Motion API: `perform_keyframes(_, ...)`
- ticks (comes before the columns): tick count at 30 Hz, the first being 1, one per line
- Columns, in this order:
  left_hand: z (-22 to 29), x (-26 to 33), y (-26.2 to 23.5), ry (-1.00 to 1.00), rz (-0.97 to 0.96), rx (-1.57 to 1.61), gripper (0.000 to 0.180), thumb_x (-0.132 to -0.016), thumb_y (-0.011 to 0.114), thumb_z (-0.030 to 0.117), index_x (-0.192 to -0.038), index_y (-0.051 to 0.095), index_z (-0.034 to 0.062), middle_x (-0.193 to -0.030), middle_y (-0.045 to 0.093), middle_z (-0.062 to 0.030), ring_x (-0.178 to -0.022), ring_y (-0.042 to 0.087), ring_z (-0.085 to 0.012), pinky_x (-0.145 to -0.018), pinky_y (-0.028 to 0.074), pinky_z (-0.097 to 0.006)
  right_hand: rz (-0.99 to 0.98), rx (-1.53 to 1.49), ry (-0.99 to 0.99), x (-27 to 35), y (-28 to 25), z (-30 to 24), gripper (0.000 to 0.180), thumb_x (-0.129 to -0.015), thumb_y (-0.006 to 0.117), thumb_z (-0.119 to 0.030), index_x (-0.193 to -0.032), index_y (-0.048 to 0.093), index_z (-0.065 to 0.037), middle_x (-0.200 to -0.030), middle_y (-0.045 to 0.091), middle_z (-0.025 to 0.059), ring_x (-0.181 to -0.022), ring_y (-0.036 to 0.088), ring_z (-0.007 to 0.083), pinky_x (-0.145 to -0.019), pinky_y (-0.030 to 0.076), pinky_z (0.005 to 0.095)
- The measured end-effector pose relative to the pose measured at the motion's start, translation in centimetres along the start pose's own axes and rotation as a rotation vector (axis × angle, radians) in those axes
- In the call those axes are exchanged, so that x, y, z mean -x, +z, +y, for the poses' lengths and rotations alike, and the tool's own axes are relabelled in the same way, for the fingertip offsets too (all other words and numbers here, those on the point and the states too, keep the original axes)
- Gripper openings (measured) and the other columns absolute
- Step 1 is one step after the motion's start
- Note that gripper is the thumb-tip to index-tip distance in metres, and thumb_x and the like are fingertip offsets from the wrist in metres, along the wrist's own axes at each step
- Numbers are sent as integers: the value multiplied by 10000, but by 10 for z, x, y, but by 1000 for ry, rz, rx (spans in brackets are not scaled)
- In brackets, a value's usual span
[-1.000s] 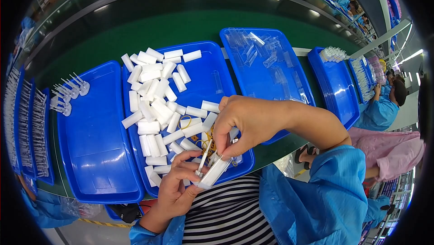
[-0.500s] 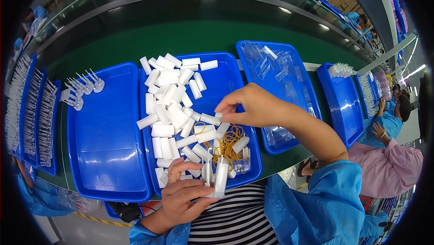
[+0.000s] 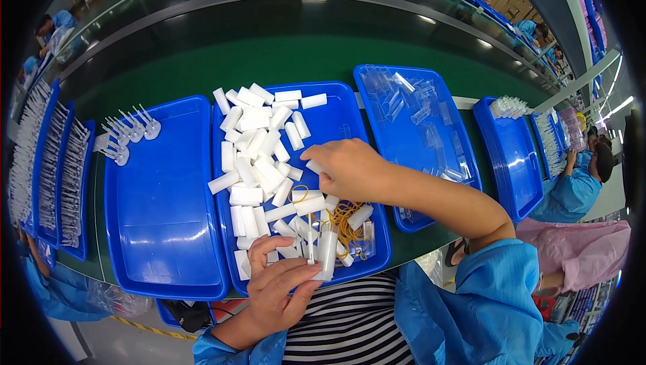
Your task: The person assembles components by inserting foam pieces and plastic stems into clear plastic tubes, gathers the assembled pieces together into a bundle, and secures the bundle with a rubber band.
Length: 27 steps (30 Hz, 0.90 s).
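1. Left hand (image 3: 286, 285) holds a block (image 3: 327, 254), apparently sleeved, and a thin rod (image 3: 311, 242) at the middle tray's (image 3: 331, 115) near edge; fingers hide their lower ends.
2. Right hand (image 3: 346, 168) pinches another block (image 3: 314, 166), mostly covered.
3. Middle tray: loose blocks (image 3: 254, 121) toward the left edge, rubber bands (image 3: 346, 221) near the near right corner.
4. Left tray (image 3: 165, 193): stemmed parts (image 3: 136, 133), far left corner.
5. Right tray (image 3: 398, 137): clear sleeves (image 3: 422, 114); the forearm (image 3: 444, 193) hides some.
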<state>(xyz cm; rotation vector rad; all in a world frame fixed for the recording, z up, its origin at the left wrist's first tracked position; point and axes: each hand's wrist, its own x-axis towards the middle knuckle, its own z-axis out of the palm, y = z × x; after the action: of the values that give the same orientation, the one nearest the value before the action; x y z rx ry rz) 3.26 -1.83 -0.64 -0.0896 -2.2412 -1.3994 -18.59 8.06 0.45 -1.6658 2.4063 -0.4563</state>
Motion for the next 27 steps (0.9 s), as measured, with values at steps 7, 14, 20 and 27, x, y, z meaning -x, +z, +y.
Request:
perform_keyframes(7,-3,-3,2,122,-30,87,257,-678,714,82,-929,671,112,-902,629,-13,-974,506,-287,-826,355,-427,52,-1095,197,37,-17,-15,353,-772,462,62,-1113,506,-18,-843,576,80,-785,581,112,-682,456,224)
perform_keyframes(14,-5,-5,7,180,-78,150,266,-662,726,87,-919,679,133,-919,636,13,-987,498,-279,-797,356,-417,28,-1914,159,51,-5,-23,234,-755,431,88,-935,493,-48,-866,550,83,-582,402,72,-512,322,185)
perform_keyframes(20,-6,-6,10,169,-73,170,257,-661,730,84,-907,681,142,-935,642,20,-988,498,-271,-800,353,-411,-25,-2149,62,51,5,-20,235,-730,432,106,-880,483,-67,-835,545,111,-567,405,95,-505,335,198)
perform_keyframes(27,-5,-6,11,145,-93,192,264,-666,728,74,-919,682,135,-934,645,15,-987,504,-274,-810,358,-402,-5,-2170,66,53,10,-23,198,-723,437,85,-833,470,-76,-803,529,123,-575,433,122,-504,349,206)
